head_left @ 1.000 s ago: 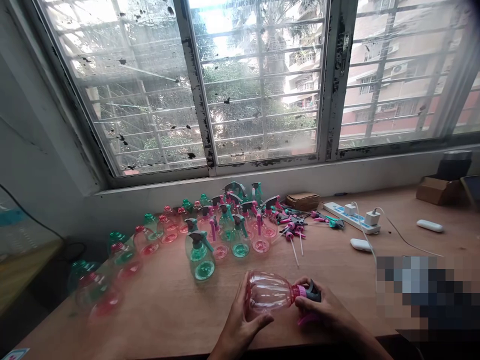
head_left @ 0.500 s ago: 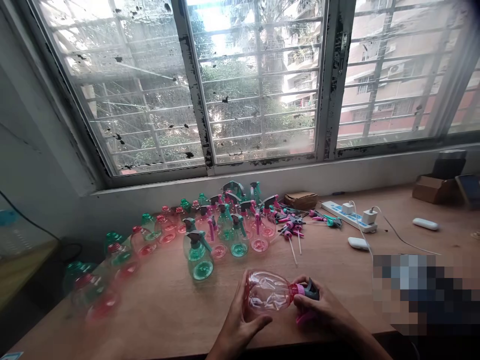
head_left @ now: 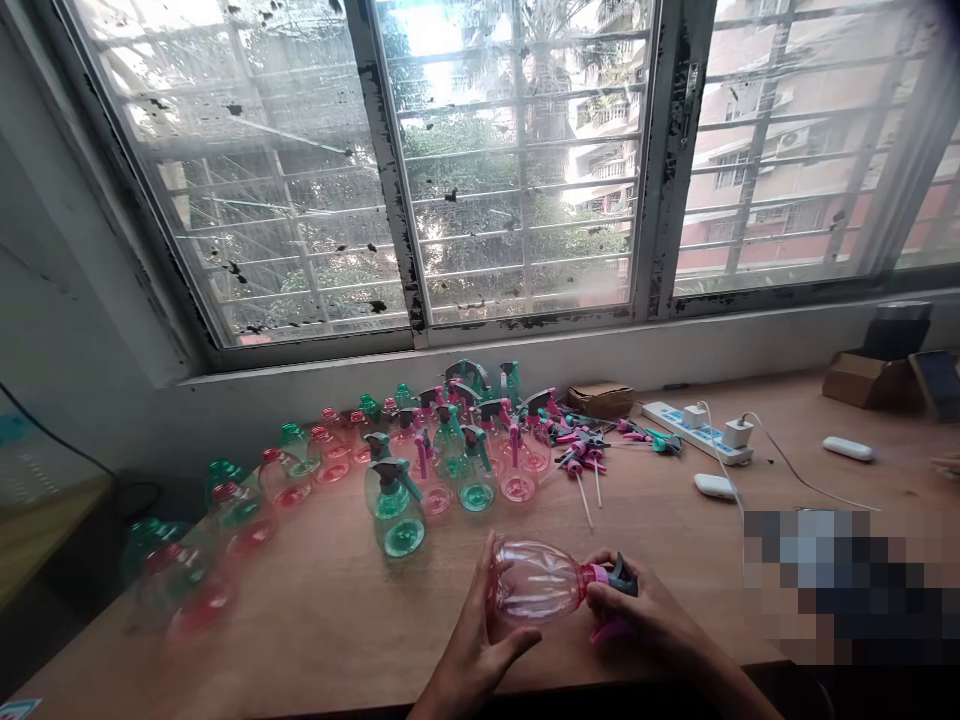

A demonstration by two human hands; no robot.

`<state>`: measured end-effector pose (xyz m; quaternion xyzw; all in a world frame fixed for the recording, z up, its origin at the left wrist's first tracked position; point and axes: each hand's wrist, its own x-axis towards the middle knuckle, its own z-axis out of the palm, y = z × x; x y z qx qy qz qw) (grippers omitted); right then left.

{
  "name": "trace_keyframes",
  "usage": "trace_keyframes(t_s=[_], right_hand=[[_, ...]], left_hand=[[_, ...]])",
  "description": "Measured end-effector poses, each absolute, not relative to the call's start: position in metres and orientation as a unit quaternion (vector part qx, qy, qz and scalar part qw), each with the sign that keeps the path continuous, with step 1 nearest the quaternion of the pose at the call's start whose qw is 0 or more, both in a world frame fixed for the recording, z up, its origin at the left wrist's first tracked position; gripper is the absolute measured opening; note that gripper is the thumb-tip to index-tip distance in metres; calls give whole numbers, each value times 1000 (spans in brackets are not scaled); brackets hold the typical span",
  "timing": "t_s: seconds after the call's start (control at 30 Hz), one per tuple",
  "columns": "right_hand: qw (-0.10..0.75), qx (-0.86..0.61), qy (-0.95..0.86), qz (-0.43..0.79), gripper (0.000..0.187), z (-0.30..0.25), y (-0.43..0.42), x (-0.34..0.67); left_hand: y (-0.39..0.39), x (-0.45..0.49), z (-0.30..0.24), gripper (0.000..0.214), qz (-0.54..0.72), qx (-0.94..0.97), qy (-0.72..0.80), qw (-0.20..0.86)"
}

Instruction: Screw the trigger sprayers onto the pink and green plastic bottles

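A clear pink spray bottle [head_left: 538,582] lies sideways between my two hands, over the table's front edge. My left hand [head_left: 484,630] cups its base, with the thumb held away from the bottle's side. At the neck, my right hand [head_left: 637,610] has its fingers closed around the pink collar and the grey spray head [head_left: 622,575]. A pink trigger [head_left: 611,628] shows below that hand. Ahead of the bottle stands a green spray bottle [head_left: 397,510] with its head fitted.
Several green and pink spray bottles [head_left: 478,470] stand behind. Loose spray heads [head_left: 581,450] lie beside them. Bottles without heads [head_left: 285,480] line the left. To the right are a power strip [head_left: 697,432], cables, a white case [head_left: 716,487] and a blurred-out area.
Both hands keep the same hold on the bottle. The glints on its side differ slightly, and fingers now show at the far right edge.
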<state>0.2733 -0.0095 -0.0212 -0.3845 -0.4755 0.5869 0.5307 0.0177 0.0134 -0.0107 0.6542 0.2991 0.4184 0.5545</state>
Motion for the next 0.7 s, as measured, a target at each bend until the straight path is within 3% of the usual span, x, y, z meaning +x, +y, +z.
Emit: trace_keyframes(t_s=[0.2, 0.53, 0.7], right_hand=[[531, -386, -474, 586, 38, -18, -10, 273], [551, -380, -464, 581, 39, -23, -8, 272], [535, -398, -467, 581, 43, -19, -10, 272]], left_hand=[[14, 17, -13, 112, 410, 640, 294, 579], [12, 18, -7, 103, 431, 649, 276, 563], [13, 17, -7, 104, 407, 619, 279, 611]])
